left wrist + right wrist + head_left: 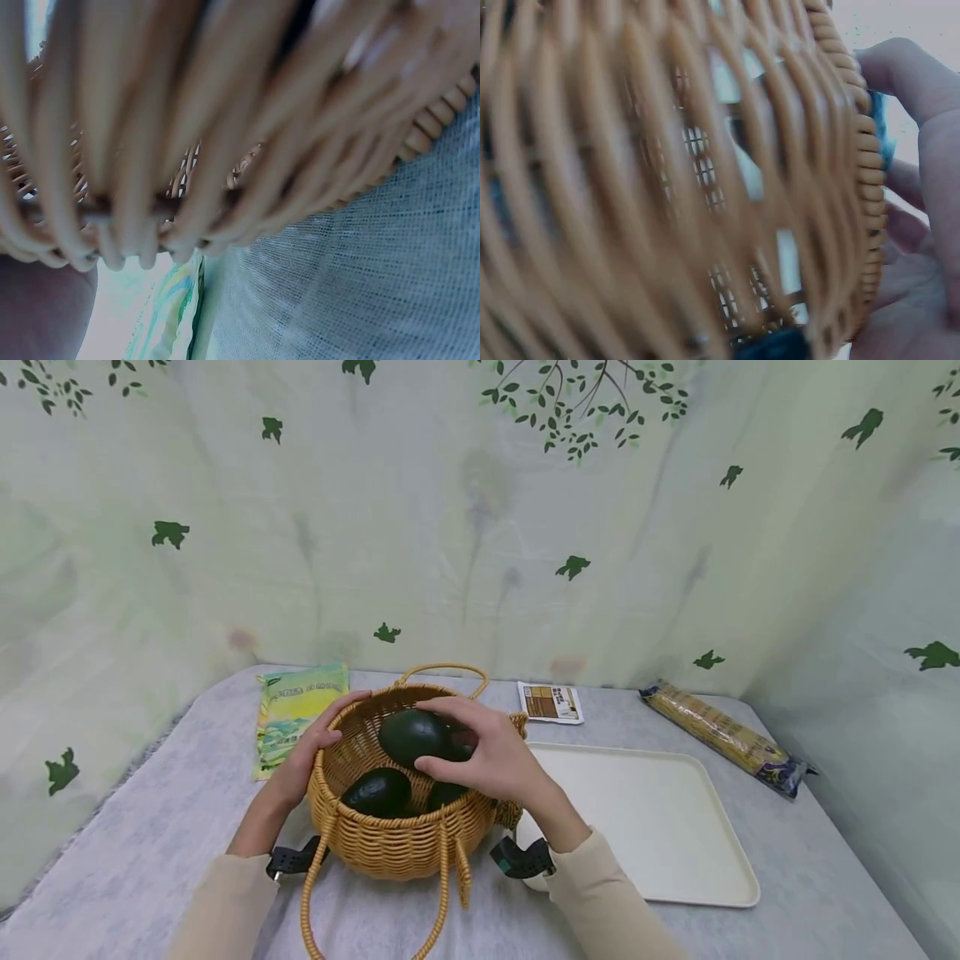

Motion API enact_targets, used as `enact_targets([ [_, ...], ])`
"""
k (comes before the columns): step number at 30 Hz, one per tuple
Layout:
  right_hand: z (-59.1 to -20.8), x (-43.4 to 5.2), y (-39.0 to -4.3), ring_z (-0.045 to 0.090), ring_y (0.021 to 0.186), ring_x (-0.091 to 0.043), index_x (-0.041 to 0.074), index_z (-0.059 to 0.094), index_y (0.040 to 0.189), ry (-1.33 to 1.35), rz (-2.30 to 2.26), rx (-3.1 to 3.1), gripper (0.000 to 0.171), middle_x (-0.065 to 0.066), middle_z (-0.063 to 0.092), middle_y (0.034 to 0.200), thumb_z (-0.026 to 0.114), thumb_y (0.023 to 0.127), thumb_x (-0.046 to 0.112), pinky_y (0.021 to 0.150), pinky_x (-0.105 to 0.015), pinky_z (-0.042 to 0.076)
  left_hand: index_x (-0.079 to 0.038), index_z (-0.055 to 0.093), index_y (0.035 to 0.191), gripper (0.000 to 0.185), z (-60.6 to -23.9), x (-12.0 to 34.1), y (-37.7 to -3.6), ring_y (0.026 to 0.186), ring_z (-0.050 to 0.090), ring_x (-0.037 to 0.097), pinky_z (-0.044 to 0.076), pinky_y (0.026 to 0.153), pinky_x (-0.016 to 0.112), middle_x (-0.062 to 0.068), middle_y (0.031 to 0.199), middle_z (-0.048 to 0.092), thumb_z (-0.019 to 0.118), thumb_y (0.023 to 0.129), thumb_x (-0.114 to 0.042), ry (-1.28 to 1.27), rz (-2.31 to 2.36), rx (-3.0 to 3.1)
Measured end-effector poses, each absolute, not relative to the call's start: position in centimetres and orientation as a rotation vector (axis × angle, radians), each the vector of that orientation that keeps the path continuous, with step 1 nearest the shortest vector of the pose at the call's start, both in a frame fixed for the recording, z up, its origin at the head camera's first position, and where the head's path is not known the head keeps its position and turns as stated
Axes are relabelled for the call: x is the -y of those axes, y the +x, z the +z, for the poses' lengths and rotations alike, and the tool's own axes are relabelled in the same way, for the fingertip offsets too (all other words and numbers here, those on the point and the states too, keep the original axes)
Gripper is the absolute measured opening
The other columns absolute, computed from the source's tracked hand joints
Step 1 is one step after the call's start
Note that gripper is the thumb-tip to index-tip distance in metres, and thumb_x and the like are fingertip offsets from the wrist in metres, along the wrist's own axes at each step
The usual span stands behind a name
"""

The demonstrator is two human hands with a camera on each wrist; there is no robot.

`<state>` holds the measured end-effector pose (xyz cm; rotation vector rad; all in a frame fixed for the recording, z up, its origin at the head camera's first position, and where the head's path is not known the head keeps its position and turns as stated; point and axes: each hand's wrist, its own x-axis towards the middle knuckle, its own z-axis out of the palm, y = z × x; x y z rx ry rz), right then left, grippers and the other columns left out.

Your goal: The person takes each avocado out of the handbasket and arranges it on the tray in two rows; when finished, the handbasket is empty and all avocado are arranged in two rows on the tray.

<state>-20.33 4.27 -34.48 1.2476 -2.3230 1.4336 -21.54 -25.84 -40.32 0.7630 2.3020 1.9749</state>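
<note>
Topmost avocado (412,737) in wicker basket (390,843), gripped by right hand (491,758), fingers curled over it. Left hand (303,758) steadying basket's left rim, fingers wrapped on it. Cream tray (675,835) right of basket. Probably lift-out beginning; next calls for clearing the rim.

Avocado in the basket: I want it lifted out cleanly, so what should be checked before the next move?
1. Right hand grips the top avocado: ok.
2. Left hand holds the basket rim: ok.
3. Tray bare beside the basket: ok.
4. Basket handles clear of the hand: ok.
5. Other avocados lie free below: cannot tell.
</note>
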Motion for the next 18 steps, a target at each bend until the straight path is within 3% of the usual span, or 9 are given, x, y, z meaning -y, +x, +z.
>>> enact_targets([
  [6,-34.94,-4.21,-19.72,0.059,0.13,-0.016,0.013,0.062,0.14,1.352,1.108,2.183,0.064,-0.004,0.062,0.14,0.087,0.083,0.029,0.102,-0.026,0.05,-0.019,0.031,0.162,0.06,-40.04,25.87,-21.48,0.137,0.045,0.028,0.051,0.099,0.031,0.005,0.156,0.037,0.028,0.103,-0.025,0.738,1.948,-2.347],
  [12,-34.6,-4.39,-19.65,0.059,0.128,-0.016,0.013,0.062,0.141,1.342,1.241,2.195,0.066,-0.004,0.061,0.141,0.088,0.082,0.025,0.094,-0.022,0.054,-0.019,0.031,0.162,0.059,-39.97,25.84,-21.63,0.136,0.046,0.027,0.051,0.098,0.031,0.004,0.156,0.037,0.028,0.103,-0.026,0.739,1.96,-2.348],
  [18,-34.73,-5.03,-19.54,0.059,0.125,-0.015,0.016,0.062,0.139,1.316,1.417,2.214,0.065,-0.002,0.061,0.141,0.089,0.081,0.021,0.092,-0.026,0.056,-0.019,0.03,0.163,0.06,-40.25,25.68,-21.62,0.135,0.048,0.027,0.052,0.098,0.033,0.005,0.155,0.038,0.028,0.103,-0.025,0.723,1.967,-2.328],
])
